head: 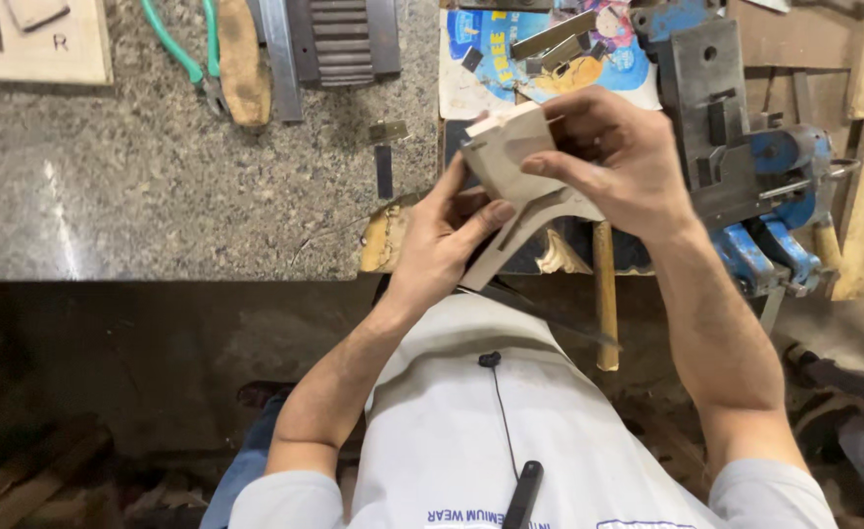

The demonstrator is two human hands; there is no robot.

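The white cotton shirt [471,431] lies lowest in view. Left hand [442,240] and right hand [613,157] both grasp the pale angular wooden piece [515,171] (held above the bench edge), just beside the blue metal bench vise [755,176] and right of the speckled grey granite slab [177,167].

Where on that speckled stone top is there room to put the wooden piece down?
The widest bare patch of the stone top lies left of the left hand, below the green-handled pliers and the pale board. It is crowded along the top edge, and on the right near the blue vise beside the right hand.
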